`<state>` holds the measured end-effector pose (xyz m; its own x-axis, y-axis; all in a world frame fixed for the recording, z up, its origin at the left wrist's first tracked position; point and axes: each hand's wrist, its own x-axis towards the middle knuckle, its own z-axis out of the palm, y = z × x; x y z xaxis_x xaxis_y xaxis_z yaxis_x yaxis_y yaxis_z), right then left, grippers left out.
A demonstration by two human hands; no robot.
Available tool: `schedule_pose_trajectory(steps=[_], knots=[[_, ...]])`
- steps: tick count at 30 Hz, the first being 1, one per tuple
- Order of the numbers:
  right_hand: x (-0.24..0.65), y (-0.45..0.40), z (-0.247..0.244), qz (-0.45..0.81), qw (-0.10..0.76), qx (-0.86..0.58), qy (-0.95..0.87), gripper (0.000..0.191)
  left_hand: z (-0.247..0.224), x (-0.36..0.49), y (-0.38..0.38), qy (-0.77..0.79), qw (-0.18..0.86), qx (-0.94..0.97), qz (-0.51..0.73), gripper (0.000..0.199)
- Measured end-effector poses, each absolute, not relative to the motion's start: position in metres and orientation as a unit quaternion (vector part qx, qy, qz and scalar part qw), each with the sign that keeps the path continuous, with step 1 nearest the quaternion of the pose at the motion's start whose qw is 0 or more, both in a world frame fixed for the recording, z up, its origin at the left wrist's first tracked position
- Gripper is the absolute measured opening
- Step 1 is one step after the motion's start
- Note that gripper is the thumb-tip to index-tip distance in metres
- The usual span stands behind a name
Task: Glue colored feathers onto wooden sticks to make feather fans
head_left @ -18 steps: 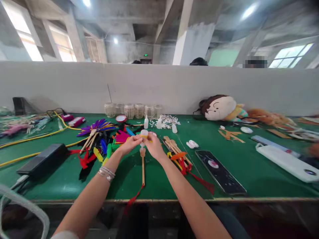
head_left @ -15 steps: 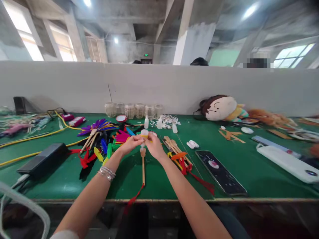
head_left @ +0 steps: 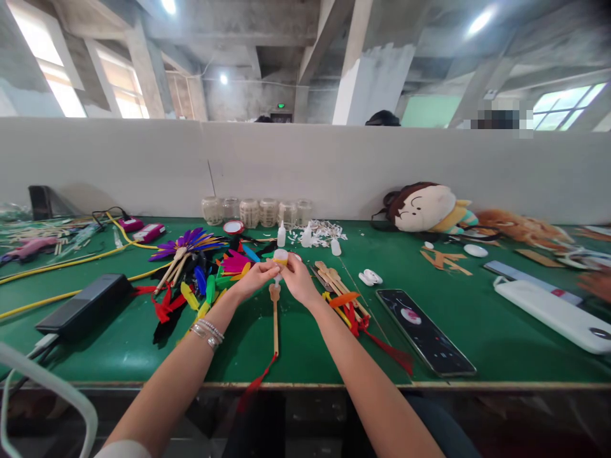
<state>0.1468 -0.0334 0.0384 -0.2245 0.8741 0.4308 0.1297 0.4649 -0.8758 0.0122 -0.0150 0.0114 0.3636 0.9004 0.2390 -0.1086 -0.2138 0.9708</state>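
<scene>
Feathers: coloured craft feathers (head_left: 200,280) heaped on the green table (head_left: 296,359), left of the hands.
Left hand (head_left: 255,278): narrow grip, pinching a small squeeze bottle (head_left: 280,257).
Bottle: mid-table, upright, nozzle down, just above a wooden stick (head_left: 275,327) with a red tassel (head_left: 258,381) at its near end.
Right hand (head_left: 298,280): narrow grip, same bottle. Both hands together steady it well.
Right: craft sticks (head_left: 334,277), phone (head_left: 424,331).

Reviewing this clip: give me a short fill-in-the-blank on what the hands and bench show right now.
The small bottle is held by ____ hands.
Metal bracelets circle the ____ wrist.
The wooden stick ends in a ____ tassel.
The workbench top is ____.

Missing words: both; left; red; green.
</scene>
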Motion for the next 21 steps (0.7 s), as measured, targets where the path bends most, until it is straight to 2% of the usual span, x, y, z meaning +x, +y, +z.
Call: schedule_pose_trajectory(steps=[15, 21], knots=[[0.1426, -0.0264, 0.0321, 0.399, 0.546, -0.332, -0.658, 0.007, 0.013, 0.0172, -0.0182, 0.347, 0.502, 0.617, 0.497, 0.042], [0.143, -0.0248, 0.032, 0.42, 0.541, -0.322, -0.654, 0.014, 0.014, 0.0157, -0.017, 0.349, 0.503, 0.615, 0.497, 0.043]])
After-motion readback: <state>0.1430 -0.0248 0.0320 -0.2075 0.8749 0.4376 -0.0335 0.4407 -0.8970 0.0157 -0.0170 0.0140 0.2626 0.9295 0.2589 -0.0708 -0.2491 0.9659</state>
